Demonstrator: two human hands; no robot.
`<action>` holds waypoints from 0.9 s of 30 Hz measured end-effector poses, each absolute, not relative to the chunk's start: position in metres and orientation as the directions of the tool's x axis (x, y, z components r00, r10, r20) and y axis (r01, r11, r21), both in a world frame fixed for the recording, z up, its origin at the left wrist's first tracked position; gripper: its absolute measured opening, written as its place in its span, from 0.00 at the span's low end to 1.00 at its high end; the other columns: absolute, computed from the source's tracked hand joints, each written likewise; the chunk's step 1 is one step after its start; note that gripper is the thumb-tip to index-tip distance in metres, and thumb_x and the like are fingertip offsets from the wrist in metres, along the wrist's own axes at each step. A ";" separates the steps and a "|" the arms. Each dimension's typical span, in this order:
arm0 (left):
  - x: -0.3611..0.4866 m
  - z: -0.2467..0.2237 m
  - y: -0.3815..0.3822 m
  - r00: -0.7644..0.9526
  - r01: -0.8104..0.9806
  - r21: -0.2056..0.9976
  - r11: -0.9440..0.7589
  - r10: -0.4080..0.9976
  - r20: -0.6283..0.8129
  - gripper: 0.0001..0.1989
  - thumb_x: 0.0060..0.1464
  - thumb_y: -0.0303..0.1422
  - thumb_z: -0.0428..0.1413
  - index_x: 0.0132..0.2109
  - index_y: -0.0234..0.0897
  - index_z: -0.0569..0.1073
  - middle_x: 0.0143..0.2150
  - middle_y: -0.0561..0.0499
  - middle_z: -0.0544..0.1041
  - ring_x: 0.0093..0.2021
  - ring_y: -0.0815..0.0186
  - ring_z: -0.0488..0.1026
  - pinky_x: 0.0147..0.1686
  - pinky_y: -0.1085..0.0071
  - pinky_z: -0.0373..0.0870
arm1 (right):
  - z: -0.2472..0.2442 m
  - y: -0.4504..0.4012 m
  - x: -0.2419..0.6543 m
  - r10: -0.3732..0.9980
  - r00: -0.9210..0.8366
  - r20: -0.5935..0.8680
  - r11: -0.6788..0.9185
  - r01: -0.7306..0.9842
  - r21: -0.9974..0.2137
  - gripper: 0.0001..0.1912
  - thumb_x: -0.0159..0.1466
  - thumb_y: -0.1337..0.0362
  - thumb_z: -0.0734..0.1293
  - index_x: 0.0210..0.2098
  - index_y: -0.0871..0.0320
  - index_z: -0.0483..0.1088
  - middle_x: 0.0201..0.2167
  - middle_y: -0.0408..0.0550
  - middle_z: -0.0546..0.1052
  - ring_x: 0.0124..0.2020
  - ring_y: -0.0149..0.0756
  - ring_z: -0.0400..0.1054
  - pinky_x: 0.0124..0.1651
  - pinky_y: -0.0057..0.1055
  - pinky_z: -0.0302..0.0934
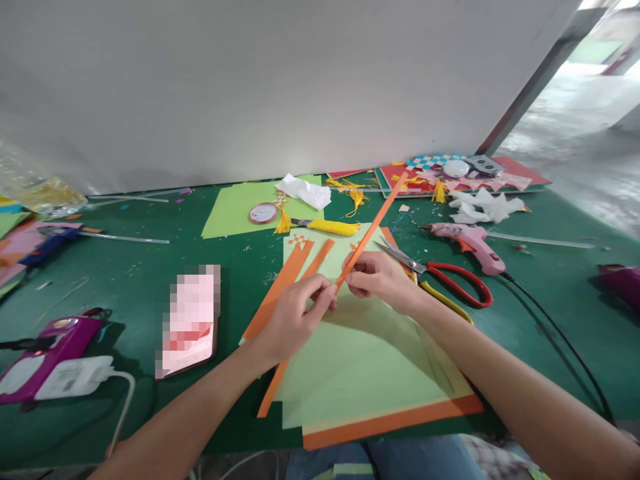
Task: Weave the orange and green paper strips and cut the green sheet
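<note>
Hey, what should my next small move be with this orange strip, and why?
I'd probably slide your right hand a little farther up the orange strip while your left hand keeps its pinch. Both hands sit close together at the strip's near end, and its long far stretch has no fingers on it.

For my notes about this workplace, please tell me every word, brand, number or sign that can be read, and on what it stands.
No text can be read.
White power adapter: faint print, too small and blurred.
Phone: screen pixelated, nothing legible.
</note>
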State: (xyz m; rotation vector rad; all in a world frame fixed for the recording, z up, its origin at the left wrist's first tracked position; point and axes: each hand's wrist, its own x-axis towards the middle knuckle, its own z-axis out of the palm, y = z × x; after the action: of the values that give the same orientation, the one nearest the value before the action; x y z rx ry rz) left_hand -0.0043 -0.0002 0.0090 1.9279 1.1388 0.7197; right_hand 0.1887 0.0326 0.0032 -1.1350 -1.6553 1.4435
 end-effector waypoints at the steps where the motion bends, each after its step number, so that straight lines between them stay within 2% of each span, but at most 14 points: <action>1: -0.004 0.009 0.000 0.446 0.450 0.840 -0.302 0.891 0.081 0.16 0.66 0.36 0.45 0.32 0.36 0.68 0.29 0.53 0.72 0.30 0.69 0.68 0.33 0.73 0.62 | 0.005 0.034 0.191 0.915 -0.400 -0.049 0.023 0.173 -0.985 0.04 0.54 0.68 0.61 0.23 0.58 0.64 0.16 0.38 0.65 0.20 0.26 0.55 0.23 0.27 0.47; 12: -0.002 0.009 0.000 0.414 0.463 0.843 -0.276 0.908 0.070 0.16 0.65 0.37 0.47 0.30 0.36 0.69 0.28 0.53 0.71 0.28 0.70 0.67 0.30 0.74 0.62 | 0.004 0.031 0.187 0.896 -0.435 -0.087 -0.001 0.193 -0.981 0.05 0.56 0.67 0.62 0.23 0.59 0.64 0.17 0.39 0.66 0.20 0.26 0.57 0.24 0.27 0.49; 19: -0.001 0.006 0.001 0.394 0.489 0.829 -0.271 0.917 0.068 0.15 0.64 0.36 0.48 0.32 0.36 0.71 0.27 0.53 0.73 0.28 0.69 0.69 0.31 0.74 0.65 | 0.001 0.030 0.186 0.879 -0.470 -0.076 -0.002 0.158 -0.987 0.14 0.59 0.54 0.68 0.26 0.59 0.68 0.20 0.41 0.70 0.21 0.28 0.62 0.24 0.27 0.55; 27: 0.001 0.008 0.000 0.398 0.498 0.816 -0.294 0.913 0.087 0.12 0.63 0.35 0.51 0.34 0.36 0.73 0.28 0.54 0.74 0.28 0.69 0.69 0.29 0.75 0.63 | -0.004 0.031 0.184 0.900 -0.427 -0.085 -0.009 0.177 -0.984 0.17 0.60 0.54 0.68 0.23 0.60 0.68 0.19 0.42 0.71 0.21 0.27 0.63 0.23 0.25 0.54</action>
State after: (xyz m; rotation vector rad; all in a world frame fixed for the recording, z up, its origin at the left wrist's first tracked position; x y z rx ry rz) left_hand 0.0010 0.0002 0.0082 1.9353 1.2069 0.7327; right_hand 0.1839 0.0314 -0.0037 -1.1293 -1.6485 1.4872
